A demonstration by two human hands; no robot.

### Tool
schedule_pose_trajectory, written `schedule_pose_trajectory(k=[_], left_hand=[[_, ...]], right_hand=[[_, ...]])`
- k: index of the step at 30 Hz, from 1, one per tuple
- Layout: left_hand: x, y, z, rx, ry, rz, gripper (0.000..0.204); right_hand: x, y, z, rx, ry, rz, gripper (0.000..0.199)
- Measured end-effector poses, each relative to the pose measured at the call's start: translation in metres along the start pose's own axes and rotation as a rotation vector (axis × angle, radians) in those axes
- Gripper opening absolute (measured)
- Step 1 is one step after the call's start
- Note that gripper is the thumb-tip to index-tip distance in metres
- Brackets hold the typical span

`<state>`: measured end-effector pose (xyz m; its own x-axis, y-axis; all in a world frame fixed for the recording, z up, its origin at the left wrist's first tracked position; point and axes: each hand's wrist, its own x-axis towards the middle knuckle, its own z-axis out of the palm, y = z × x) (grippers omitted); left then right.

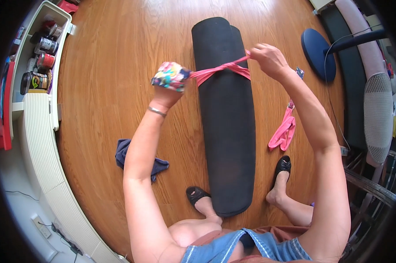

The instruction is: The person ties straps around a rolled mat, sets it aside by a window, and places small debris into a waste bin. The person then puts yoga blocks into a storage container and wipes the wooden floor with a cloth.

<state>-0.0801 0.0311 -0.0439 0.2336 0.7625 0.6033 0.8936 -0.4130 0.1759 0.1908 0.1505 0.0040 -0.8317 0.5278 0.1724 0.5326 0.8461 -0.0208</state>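
A rolled black mat [228, 127] lies lengthwise on the wooden floor between my feet. Around its far part runs a pink cloth strap [206, 74], its two ends crossing on top. To the left of the roll, my left hand [165, 95] is closed on one end of the strap. That end is a bunched floral piece of cloth [170, 75] which covers most of my fingers. My right hand [270, 60], right of the roll, pinches the other pink end and pulls it taut. Both hands are above the floor.
A second pink strap [283, 131] lies right of the mat, and a navy cloth [160, 166] lies left, partly behind my arm. Black slippers [282, 165] are on my feet. A white shelf with jars [46, 60] lines the left; a round dark-blue base [315, 53] stands right.
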Motion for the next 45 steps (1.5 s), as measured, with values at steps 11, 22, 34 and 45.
schedule_pose_trajectory(k=[11, 22, 34, 45], left_hand=[[0.031, 0.028, 0.014, -1.774, 0.014, -0.909, 0.029], [0.048, 0.047, 0.058, -1.209, -0.319, -0.492, 0.026], [0.029, 0.031, 0.058, -1.54, -0.272, -0.711, 0.027], [0.063, 0.025, 0.036, -1.104, -0.78, -0.697, 0.034]], right_hand=[[0.005, -0.02, -0.044, 0.077, -0.271, 0.129, 0.019], [0.086, -0.069, -0.05, 0.756, -0.606, 0.215, 0.031], [0.063, -0.019, 0.015, 0.238, -0.292, -0.184, 0.009], [0.029, -0.013, -0.012, 0.636, -0.208, 0.075, 0.015]])
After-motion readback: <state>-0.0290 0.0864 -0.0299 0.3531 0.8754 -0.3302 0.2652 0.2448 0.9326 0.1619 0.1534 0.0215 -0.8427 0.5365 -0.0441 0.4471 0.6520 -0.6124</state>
